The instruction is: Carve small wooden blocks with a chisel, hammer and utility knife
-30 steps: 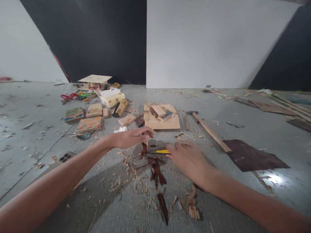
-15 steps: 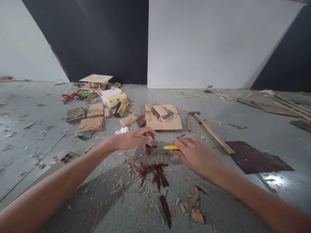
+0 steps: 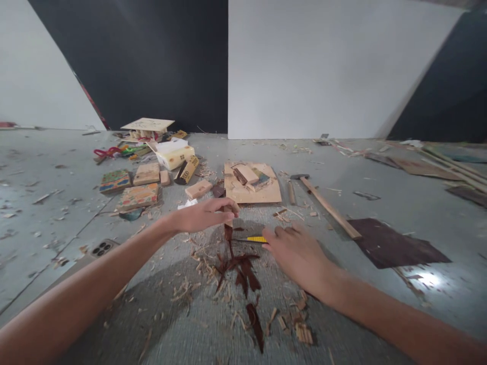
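My left hand (image 3: 205,215) pinches the top of a small wooden block (image 3: 228,232) that stands upright on the grey mat. The lower part of this block is dark brown, and the fingers hide much of its pale upper part. In my closed right hand (image 3: 299,253) is a yellow utility knife (image 3: 257,239), its blade pointing left to the block's lower end. A thin brown strip hangs from there toward the dark brown shavings (image 3: 245,274) lying in front. Whether the blade is cutting in or only touching, I cannot tell.
Beyond my hands lies a plywood board (image 3: 253,195) with wood pieces on it. A hammer (image 3: 331,208) and brown sandpaper (image 3: 395,243) are to the right. Painted blocks (image 3: 139,196), a sandpaper roll (image 3: 186,170) and a phone (image 3: 102,248) are to the left. Wood chips litter the floor.
My right hand and the knife have moved down and a little left, the blade now lower on the block. A brown strip now trails from its base. My left hand keeps its hold.
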A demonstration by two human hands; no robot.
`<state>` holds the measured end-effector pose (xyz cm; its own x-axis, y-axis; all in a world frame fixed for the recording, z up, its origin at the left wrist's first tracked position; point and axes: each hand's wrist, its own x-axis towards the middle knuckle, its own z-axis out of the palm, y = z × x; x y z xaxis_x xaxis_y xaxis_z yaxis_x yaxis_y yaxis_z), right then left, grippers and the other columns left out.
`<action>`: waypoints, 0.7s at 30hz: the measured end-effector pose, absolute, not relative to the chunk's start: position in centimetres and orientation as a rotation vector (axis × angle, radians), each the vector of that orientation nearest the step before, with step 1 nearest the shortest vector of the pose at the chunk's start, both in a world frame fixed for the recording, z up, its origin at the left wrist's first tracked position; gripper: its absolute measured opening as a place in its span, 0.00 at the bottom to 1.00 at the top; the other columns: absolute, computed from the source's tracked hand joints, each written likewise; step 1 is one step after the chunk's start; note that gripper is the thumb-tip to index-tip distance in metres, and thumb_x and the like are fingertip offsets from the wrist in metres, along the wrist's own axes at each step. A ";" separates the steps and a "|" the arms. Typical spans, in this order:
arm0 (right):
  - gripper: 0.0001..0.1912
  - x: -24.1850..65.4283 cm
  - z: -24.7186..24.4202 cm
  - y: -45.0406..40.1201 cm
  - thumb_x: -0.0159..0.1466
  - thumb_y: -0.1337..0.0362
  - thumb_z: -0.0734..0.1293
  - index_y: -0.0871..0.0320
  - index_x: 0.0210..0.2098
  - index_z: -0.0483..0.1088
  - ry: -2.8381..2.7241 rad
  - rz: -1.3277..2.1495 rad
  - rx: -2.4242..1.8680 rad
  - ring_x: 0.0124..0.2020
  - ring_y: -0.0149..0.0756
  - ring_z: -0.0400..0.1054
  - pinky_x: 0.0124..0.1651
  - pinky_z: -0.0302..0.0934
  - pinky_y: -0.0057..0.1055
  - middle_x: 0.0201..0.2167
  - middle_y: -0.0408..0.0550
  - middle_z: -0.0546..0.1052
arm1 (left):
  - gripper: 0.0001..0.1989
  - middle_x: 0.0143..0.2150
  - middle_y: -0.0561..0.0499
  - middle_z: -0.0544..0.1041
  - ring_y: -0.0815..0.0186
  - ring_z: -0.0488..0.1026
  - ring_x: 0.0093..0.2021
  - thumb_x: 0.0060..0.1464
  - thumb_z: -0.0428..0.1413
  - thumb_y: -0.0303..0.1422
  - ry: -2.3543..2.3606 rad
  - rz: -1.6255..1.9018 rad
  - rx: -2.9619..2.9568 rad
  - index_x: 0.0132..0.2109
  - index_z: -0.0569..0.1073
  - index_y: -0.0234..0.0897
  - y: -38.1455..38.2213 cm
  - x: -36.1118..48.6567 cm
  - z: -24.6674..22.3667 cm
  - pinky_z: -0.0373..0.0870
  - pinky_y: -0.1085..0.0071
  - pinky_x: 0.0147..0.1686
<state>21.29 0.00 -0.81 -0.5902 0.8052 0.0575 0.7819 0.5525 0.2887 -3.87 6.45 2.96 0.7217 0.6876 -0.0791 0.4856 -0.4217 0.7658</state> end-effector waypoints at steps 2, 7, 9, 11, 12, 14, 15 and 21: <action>0.07 21.8 -0.4 0.2 0.66 0.62 0.63 0.57 0.42 0.69 2.743 0.353 1.308 0.28 0.41 0.71 0.36 0.56 0.38 0.27 0.47 0.76 | 0.18 0.48 0.45 0.71 0.59 0.68 0.47 0.61 0.46 0.44 0.874 0.307 2.105 0.51 0.68 0.38 6.5 -4.0 3.0 0.64 0.65 0.44; 0.05 23.4 1.5 0.9 0.66 0.63 0.63 0.56 0.39 0.67 2.912 0.165 1.284 0.35 0.39 0.69 0.37 0.57 0.34 0.32 0.46 0.75 | 0.17 0.44 0.46 0.73 0.60 0.69 0.45 0.62 0.47 0.43 0.878 0.339 2.026 0.50 0.68 0.37 6.6 -3.9 2.5 0.64 0.66 0.42; 0.05 23.6 1.9 1.1 0.67 0.64 0.62 0.58 0.39 0.66 2.936 0.185 1.371 0.36 0.38 0.68 0.36 0.57 0.33 0.34 0.47 0.73 | 0.17 0.42 0.46 0.73 0.61 0.70 0.44 0.61 0.47 0.43 0.907 0.365 2.000 0.49 0.68 0.36 6.6 -3.7 2.3 0.64 0.66 0.41; 0.05 23.5 1.7 1.3 0.67 0.64 0.61 0.59 0.39 0.66 2.930 0.246 1.404 0.35 0.38 0.68 0.34 0.56 0.32 0.34 0.48 0.72 | 0.17 0.42 0.46 0.73 0.62 0.70 0.42 0.60 0.48 0.44 0.955 0.391 1.998 0.48 0.69 0.36 6.5 -3.6 2.0 0.63 0.67 0.39; 0.05 23.4 1.4 1.3 0.67 0.65 0.61 0.59 0.39 0.66 2.917 0.276 1.415 0.35 0.38 0.68 0.33 0.56 0.32 0.35 0.48 0.72 | 0.17 0.41 0.46 0.73 0.62 0.70 0.41 0.60 0.48 0.44 0.977 0.402 2.004 0.47 0.69 0.36 6.5 -3.5 2.0 0.63 0.67 0.39; 0.04 23.1 0.6 1.4 0.66 0.65 0.61 0.59 0.38 0.66 2.873 0.311 1.457 0.35 0.39 0.68 0.32 0.55 0.32 0.34 0.49 0.72 | 0.17 0.40 0.47 0.73 0.63 0.70 0.39 0.60 0.48 0.45 1.012 0.419 2.014 0.46 0.69 0.36 6.4 -3.4 2.0 0.63 0.67 0.37; 0.04 22.9 0.2 1.4 0.66 0.65 0.62 0.59 0.38 0.66 2.846 0.319 1.481 0.34 0.39 0.68 0.31 0.55 0.32 0.34 0.49 0.72 | 0.17 0.39 0.47 0.73 0.63 0.69 0.39 0.60 0.48 0.44 1.025 0.425 2.019 0.46 0.69 0.36 6.3 -3.3 2.1 0.63 0.67 0.37; 0.05 22.0 -1.0 1.1 0.67 0.64 0.60 0.56 0.40 0.67 2.697 0.406 1.498 0.34 0.43 0.70 0.37 0.56 0.38 0.34 0.49 0.74 | 0.17 0.39 0.48 0.73 0.63 0.69 0.37 0.60 0.48 0.45 1.066 0.411 2.018 0.45 0.70 0.37 6.4 -3.1 2.1 0.62 0.68 0.34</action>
<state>21.95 1.07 -1.05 -0.5361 0.8382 0.1000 0.8305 0.5025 0.2405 -3.11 6.42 2.08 0.5922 0.8020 -0.0777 0.5418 -0.3250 0.7751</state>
